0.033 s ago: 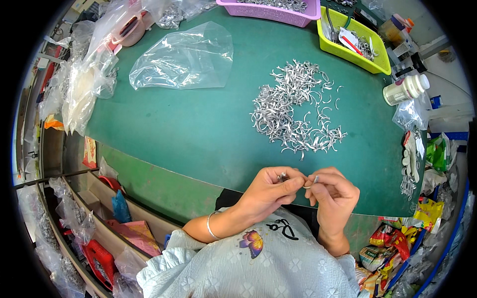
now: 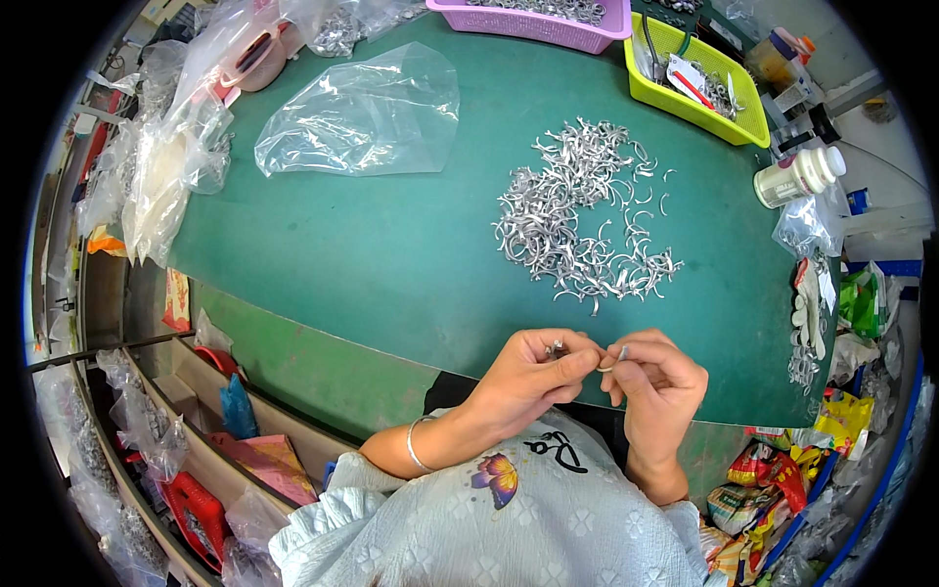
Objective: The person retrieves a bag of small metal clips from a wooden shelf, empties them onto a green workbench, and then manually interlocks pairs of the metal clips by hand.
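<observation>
Both hands meet just over the near edge of the green table. My left hand (image 2: 536, 377) is closed, and a small bit of shiny metal shows between its curled fingers. In a pinch, my right hand (image 2: 660, 386) has a small curved silver metal piece (image 2: 622, 354), whose lower end reaches the left fingertips. Past the hands lies a loose heap of curved silver metal pieces (image 2: 562, 220), with a few strays at its right side. The fingers hide most of what each hand contains.
A purple basket (image 2: 548, 37) and a yellow-green basket (image 2: 699, 112) stand along the far edge. A clear plastic bag (image 2: 362, 117) lies flat at far left on the green table (image 2: 323, 254). To the right is a white bottle (image 2: 797, 178). Compartments (image 2: 274, 430) with bags flank the table's left.
</observation>
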Tool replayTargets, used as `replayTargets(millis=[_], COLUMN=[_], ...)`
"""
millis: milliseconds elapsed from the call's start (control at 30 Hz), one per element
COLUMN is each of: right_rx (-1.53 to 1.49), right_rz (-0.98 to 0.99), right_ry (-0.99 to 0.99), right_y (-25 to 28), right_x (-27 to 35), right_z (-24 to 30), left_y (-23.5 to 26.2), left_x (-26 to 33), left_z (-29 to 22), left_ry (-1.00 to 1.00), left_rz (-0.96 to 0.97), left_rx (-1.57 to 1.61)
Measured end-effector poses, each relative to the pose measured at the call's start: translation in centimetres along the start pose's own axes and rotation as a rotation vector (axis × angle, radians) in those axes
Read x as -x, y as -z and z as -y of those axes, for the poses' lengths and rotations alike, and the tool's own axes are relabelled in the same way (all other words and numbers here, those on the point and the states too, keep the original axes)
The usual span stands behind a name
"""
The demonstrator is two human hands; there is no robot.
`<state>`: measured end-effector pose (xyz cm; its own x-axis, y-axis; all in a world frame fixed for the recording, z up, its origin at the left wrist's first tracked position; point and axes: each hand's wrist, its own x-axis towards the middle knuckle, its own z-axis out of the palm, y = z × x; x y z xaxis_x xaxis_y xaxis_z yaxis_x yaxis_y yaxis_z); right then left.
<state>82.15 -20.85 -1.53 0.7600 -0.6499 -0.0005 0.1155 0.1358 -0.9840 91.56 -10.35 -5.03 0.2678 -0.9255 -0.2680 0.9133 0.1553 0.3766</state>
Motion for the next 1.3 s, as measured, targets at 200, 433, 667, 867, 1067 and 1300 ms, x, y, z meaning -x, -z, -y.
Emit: replayTargets(millis=[200, 433, 667, 867, 1067, 1300], right_rx=[-0.092, -0.148, -0.225, -0.273, -0.287, -0.238], right_rz=[0.015, 0.007, 0.005, 0.011, 0.015, -0.011], right_ry=[-0.060, -0.085, -0.103, -0.111, -0.094, -0.105], right_y=[0.3, 0.5, 0.4, 0.5, 0.4, 0.3], right_x=[0.0, 0.2, 0.2, 0.3, 0.3, 0.5], right_z=[-0.1, -0.3, -0.3, -0.4, -0.5, -0.2], left_y=[-0.5, -0.3, -0.7, -1.0, -1.2, -1.2], left_x=[0.4, 0.6, 0.8, 1.0, 1.0, 1.2], left_z=[-0.3, -0.3, -0.4, -0.5, -0.5, -0.5], left_ry=[0.011, 0.084, 0.091, 0.083, 0.068, 0.027], left_rz=[-0.033, -0.038, -0.035, -0.025, -0.002, -0.058], left_rx=[-0.053, -0.079, -0.090, -0.098, -0.081, -0.109])
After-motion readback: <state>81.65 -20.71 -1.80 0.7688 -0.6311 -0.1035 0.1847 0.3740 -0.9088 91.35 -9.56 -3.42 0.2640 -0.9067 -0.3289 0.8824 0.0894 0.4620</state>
